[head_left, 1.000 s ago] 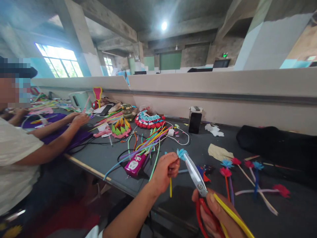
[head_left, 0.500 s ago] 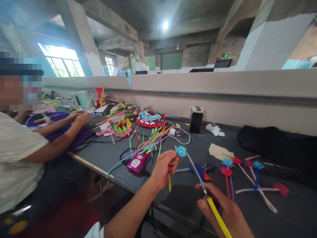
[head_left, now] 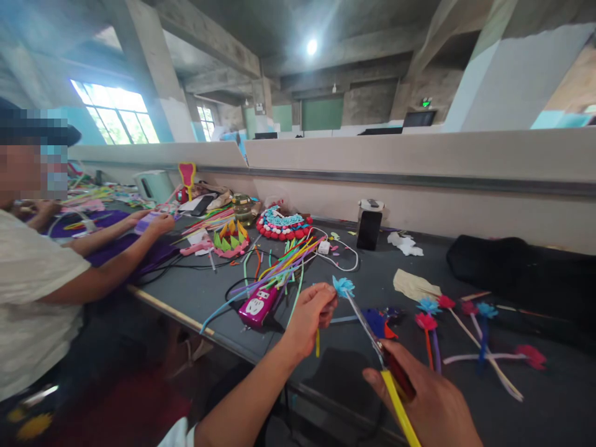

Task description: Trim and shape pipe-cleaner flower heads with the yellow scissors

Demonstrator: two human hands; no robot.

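Note:
My left hand (head_left: 311, 315) is closed in a pinch on a yellow stem topped by a small blue paper flower (head_left: 343, 286). My right hand (head_left: 426, 403) is wrapped round red-handled scissors (head_left: 372, 332), and a yellow strip (head_left: 398, 410) runs out under its thumb. The scissor blades point up at the blue flower and their tips touch it. Both hands hover over the near edge of the dark table (head_left: 195, 292).
Finished paper flowers on stems (head_left: 470, 329) lie to the right. A magenta case (head_left: 255, 305) and a bundle of coloured strips (head_left: 279, 264) lie left of my hand. A black bag (head_left: 521, 273) sits far right. A co-worker's arms (head_left: 116, 248) work at the left.
The scissor blades have turned edge-on and drawn together at the flower. My right hand has lifted a little higher into view. My left hand has barely moved.

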